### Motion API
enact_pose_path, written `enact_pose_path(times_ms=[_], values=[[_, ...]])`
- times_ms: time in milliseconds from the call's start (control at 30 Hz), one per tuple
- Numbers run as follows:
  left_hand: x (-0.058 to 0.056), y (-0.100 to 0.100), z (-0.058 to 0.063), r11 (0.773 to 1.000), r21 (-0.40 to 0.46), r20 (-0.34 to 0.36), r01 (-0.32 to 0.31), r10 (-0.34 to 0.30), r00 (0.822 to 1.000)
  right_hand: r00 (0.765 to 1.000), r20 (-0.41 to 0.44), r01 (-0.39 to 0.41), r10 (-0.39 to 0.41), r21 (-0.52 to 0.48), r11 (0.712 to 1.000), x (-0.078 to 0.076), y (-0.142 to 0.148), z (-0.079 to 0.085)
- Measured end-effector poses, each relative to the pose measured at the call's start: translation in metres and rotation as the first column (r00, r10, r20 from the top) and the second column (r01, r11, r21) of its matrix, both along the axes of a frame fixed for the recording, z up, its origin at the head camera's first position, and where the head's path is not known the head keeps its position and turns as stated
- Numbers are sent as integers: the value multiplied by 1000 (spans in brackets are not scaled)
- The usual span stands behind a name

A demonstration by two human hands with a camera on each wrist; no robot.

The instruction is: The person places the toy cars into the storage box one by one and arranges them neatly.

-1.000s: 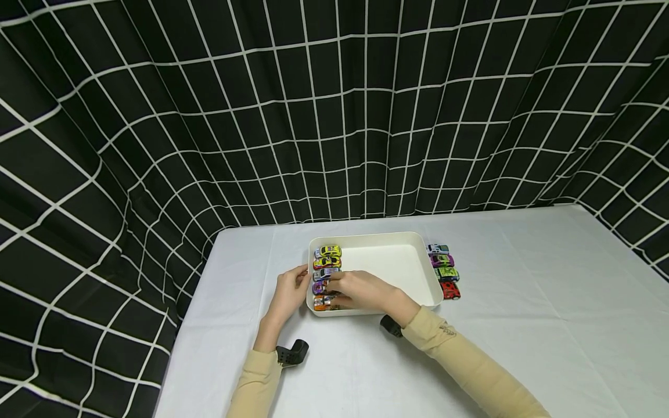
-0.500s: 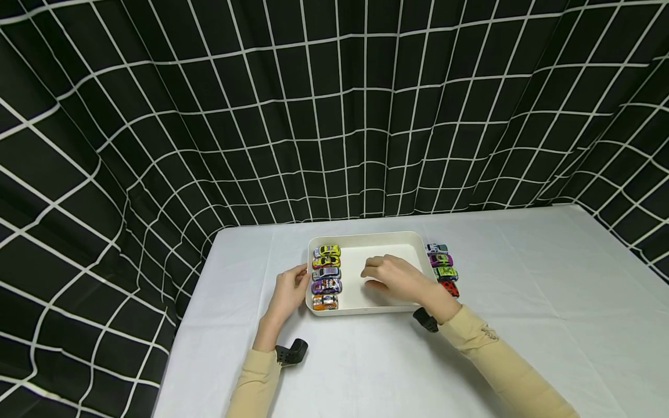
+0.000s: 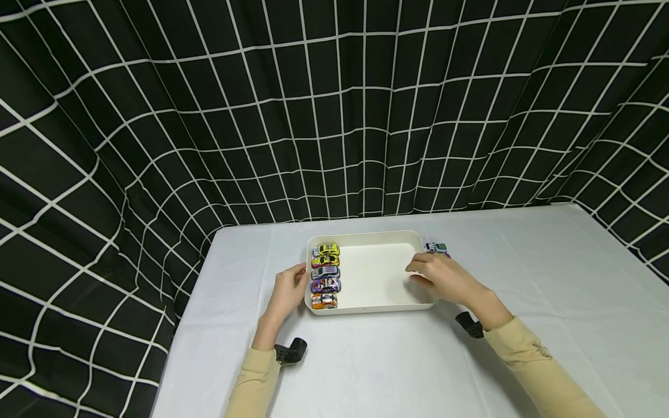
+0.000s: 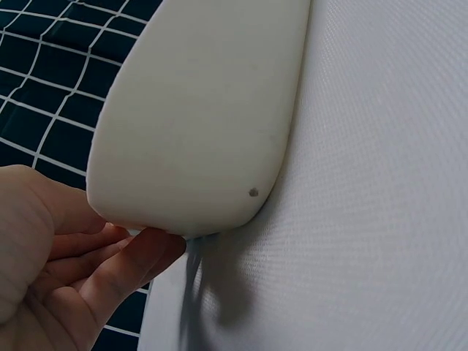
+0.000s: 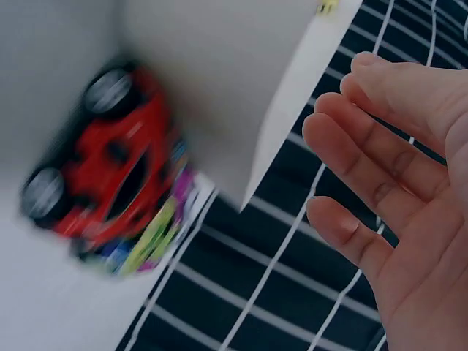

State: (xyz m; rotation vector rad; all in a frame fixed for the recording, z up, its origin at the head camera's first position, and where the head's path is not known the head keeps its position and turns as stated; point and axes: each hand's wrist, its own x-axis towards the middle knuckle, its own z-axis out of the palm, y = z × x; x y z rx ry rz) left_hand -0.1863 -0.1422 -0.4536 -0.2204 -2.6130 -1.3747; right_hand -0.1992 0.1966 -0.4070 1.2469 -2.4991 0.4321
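Observation:
A white rectangular tray [image 3: 373, 276] lies on the table, with a column of several toy cars along its inner left side. From the back, these include two yellow cars [image 3: 326, 249], a silver car [image 3: 325, 272], a purple car [image 3: 326, 285] and an orange-and-white car [image 3: 324, 301]. My left hand [image 3: 286, 290] holds the tray's left wall, its thumb against the outside in the left wrist view. Above the tray's right edge hovers my right hand [image 3: 452, 278], fingers loosely bent and holding nothing. In the right wrist view a red toy car [image 5: 121, 161] stands outside the tray wall.
Beyond the tray's right wall, a pale toy car [image 3: 435, 247] shows; others beside it are mostly hidden by the right hand. A white cloth covers the table [image 3: 549, 290]. A black curtain with white grid lines [image 3: 355, 116] hangs behind and at the sides.
My right hand has left the car column at the tray's left and moved across to its right edge. The orange-and-white and purple cars are now uncovered. The left hand stays put.

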Motion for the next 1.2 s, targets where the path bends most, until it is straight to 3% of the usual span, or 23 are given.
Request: enact_pose_path(times_ms=[367, 533, 800, 1200], values=[[-1, 0, 2, 1000, 12, 5, -1, 1, 1000, 990, 18, 138, -137, -33, 990, 8, 46, -3], [0, 0, 2, 1000, 12, 11, 0, 0, 1000, 983, 66, 175, -174, -10, 984, 13, 55, -6], [0, 0, 0, 1000, -3, 6, -5, 5, 1000, 972, 160, 172, -173, 21, 985, 18, 59, -12], [-1, 0, 0, 1000, 1, 12, -3, 3, 1000, 972, 158, 166, -171, 46, 985, 20, 57, -20]])
